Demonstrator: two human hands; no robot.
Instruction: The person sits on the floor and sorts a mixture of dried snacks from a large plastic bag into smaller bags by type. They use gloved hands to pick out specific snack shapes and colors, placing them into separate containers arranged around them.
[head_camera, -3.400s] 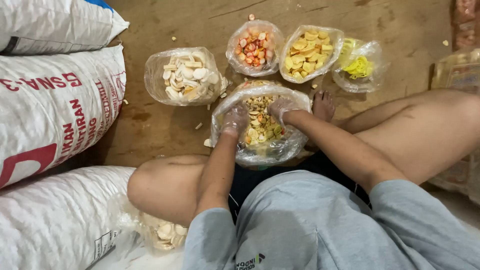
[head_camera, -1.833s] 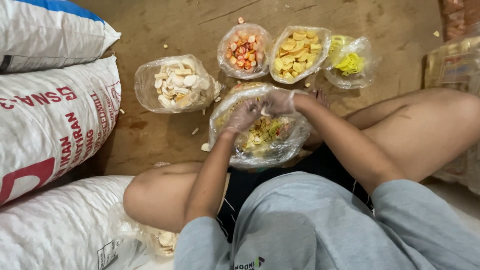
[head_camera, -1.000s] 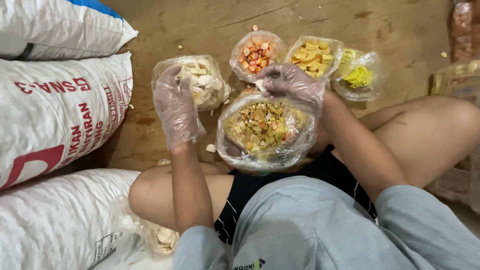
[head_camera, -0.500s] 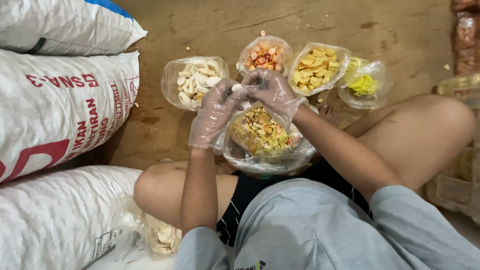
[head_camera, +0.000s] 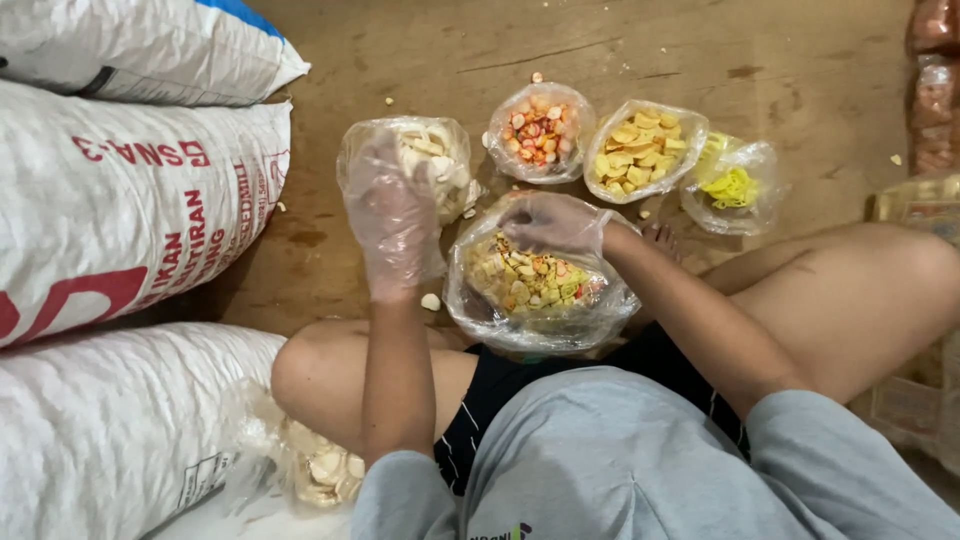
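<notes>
I sit cross-legged on a wooden floor with a clear plastic bag of mixed crackers (head_camera: 535, 290) between my knees. My right hand (head_camera: 550, 222), in a thin plastic glove, grips the far rim of that bag with curled fingers. Also gloved, my left hand (head_camera: 390, 215) hovers to the left with fingers spread and nothing in it. It hangs over the near edge of a bag of white crackers (head_camera: 440, 160). A single loose white cracker (head_camera: 430, 301) lies on the floor below that hand.
Beyond the mixed bag stand open bags of pink-orange crackers (head_camera: 540, 135), yellow crackers (head_camera: 640, 150) and bright yellow strands (head_camera: 730, 185). Large white sacks (head_camera: 120, 200) are stacked on the left. Another bag of pale crackers (head_camera: 320, 470) lies by my left knee. Packed goods (head_camera: 935, 90) line the right edge.
My left hand has left the mixed bag's rim and moved left, over the bag of white crackers. My right hand stays at the mixed bag's far rim.
</notes>
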